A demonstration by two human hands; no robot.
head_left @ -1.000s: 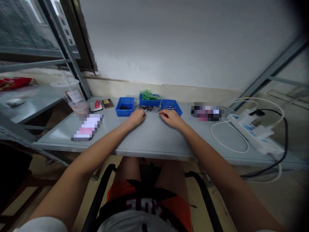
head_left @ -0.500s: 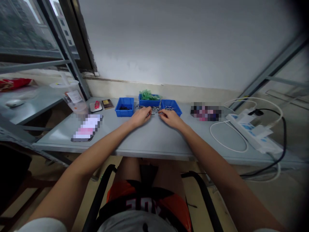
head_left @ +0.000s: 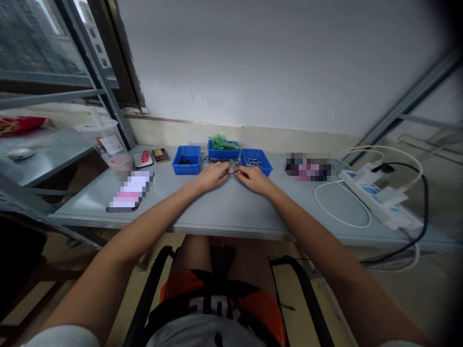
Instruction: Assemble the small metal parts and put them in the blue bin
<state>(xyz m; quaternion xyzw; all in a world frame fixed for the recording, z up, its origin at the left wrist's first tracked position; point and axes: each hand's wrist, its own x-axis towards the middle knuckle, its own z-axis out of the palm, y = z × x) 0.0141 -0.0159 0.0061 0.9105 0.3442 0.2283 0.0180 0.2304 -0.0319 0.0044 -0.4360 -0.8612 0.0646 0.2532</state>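
Our left hand (head_left: 211, 175) and right hand (head_left: 253, 178) rest on the table (head_left: 231, 207), fingertips nearly meeting at a pile of small metal pieces (head_left: 222, 162). We cannot tell whether either hand grips anything. Blue bins (head_left: 186, 160) sit just beyond.

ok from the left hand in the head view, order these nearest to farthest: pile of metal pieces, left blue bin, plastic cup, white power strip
1. pile of metal pieces: at the left hand's fingertips, in front of the bins.
2. left blue bin: just left of the hand, toward the wall.
3. plastic cup: far left, by the window frame.
4. white power strip: far right, beyond the right hand.
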